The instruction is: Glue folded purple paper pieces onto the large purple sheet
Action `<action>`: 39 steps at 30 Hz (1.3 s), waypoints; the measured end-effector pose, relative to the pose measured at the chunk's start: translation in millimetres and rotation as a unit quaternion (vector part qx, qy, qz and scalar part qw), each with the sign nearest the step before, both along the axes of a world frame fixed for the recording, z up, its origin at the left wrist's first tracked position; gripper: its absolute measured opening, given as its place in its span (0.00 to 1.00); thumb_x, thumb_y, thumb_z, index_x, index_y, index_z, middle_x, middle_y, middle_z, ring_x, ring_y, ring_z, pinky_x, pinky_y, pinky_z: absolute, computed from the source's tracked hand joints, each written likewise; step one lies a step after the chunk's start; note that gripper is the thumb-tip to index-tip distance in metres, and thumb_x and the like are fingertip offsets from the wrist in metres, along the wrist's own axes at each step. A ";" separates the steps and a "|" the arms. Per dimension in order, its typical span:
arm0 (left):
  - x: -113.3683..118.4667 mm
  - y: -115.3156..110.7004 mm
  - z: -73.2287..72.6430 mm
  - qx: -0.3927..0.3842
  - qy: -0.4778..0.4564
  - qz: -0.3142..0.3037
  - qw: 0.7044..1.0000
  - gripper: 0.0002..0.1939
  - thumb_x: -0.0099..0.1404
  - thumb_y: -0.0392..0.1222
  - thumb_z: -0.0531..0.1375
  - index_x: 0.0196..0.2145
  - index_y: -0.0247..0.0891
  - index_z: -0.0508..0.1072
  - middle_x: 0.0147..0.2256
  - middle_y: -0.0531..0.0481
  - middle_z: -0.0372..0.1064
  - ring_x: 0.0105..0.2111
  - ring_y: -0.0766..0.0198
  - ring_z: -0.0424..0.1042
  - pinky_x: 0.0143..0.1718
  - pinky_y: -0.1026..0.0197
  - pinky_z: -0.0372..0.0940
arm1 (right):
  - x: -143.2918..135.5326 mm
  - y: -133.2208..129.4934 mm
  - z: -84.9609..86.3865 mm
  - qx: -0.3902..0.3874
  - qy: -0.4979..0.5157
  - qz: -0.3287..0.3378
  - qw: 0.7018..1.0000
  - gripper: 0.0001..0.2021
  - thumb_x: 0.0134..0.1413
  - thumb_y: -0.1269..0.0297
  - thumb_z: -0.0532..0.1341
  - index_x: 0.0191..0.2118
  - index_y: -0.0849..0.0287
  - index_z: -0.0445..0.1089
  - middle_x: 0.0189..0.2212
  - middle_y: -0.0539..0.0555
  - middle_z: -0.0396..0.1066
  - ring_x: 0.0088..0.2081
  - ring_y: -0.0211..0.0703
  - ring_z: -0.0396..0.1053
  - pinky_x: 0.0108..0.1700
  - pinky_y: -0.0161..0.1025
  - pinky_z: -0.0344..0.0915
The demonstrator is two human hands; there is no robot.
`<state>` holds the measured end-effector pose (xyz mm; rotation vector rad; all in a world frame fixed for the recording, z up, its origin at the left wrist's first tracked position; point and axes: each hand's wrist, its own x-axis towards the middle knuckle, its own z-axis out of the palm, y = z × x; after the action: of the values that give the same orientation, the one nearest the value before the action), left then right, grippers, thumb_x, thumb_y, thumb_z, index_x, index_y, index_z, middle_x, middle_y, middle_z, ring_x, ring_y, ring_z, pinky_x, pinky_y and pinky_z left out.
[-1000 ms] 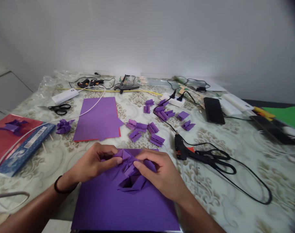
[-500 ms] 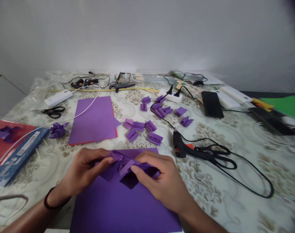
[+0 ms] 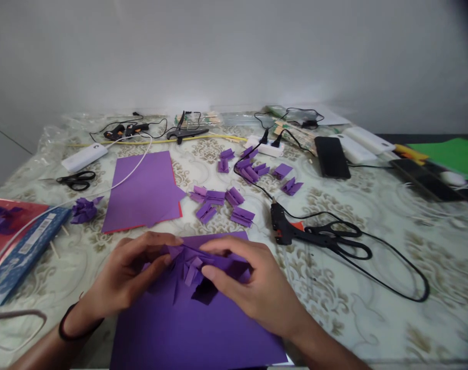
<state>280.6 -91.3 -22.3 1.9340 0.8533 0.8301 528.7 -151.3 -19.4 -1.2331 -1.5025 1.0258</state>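
Between my two hands is a folded purple paper piece (image 3: 192,268) with several overlapping flaps, held above a large purple sheet (image 3: 195,334). My left hand (image 3: 137,270) pinches its left side between thumb and fingers. On the right side, my right hand (image 3: 249,277) grips it, the thumb pressing near the middle folds. Several small folded purple strips (image 3: 242,216) lie beyond the sheet. A crumpled-looking purple paper flower (image 3: 84,210) sits to the left. The fingertips behind the paper are partly hidden.
A black glue gun (image 3: 283,226) and scissors (image 3: 343,239) lie at the right. Further back are a white power strip (image 3: 264,146) and a black phone (image 3: 332,157). Purple and red sheets (image 3: 141,190), more scissors (image 3: 77,180) and a blue packet (image 3: 29,252) are at the left.
The folded piece has tilted, and its central flaps now stand more open. My left hand has shifted slightly left. The whole view has moved a little.
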 end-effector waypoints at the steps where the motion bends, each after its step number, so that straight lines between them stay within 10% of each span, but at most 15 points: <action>1: 0.5 -0.4 0.6 -0.011 -0.008 0.016 1.000 0.12 0.73 0.36 0.63 0.52 0.47 0.78 0.27 0.56 0.69 0.20 0.73 0.62 0.19 0.72 0.56 | 2.7 -0.2 0.1 0.001 0.024 -0.007 1.000 0.10 0.63 0.60 0.67 0.48 0.51 0.79 0.42 0.51 0.82 0.43 0.44 0.79 0.47 0.38 0.73; 6: 2.6 -1.2 1.1 -0.031 -0.056 0.084 0.994 0.08 0.72 0.38 0.63 0.49 0.43 0.77 0.24 0.59 0.54 0.19 0.72 0.54 0.17 0.72 0.50 | 10.8 1.9 -3.2 -0.005 0.075 -0.028 0.997 0.23 0.58 0.54 0.71 0.58 0.49 0.74 0.49 0.55 0.79 0.51 0.50 0.78 0.54 0.44 0.73; 13: 0.2 -2.7 -0.3 -0.052 -0.058 0.057 0.995 0.08 0.74 0.39 0.61 0.50 0.44 0.75 0.24 0.59 0.54 0.21 0.70 0.55 0.20 0.70 0.52 | 1.6 5.2 -7.2 -0.018 0.035 -0.054 0.998 0.10 0.56 0.61 0.72 0.44 0.49 0.81 0.39 0.49 0.82 0.38 0.42 0.79 0.40 0.35 0.76; 39: -0.4 -3.7 10.1 0.046 0.031 0.039 0.998 0.14 0.72 0.38 0.61 0.52 0.51 0.79 0.24 0.54 0.71 0.19 0.67 0.63 0.20 0.65 0.56 | 2.5 2.8 -2.4 0.062 -0.019 -0.078 0.995 0.08 0.56 0.65 0.71 0.42 0.49 0.82 0.36 0.48 0.83 0.35 0.42 0.80 0.42 0.37 0.77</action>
<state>280.2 -95.0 -12.1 2.0261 0.9472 0.8732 531.2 -148.5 -21.8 -1.2667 -1.4518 0.7975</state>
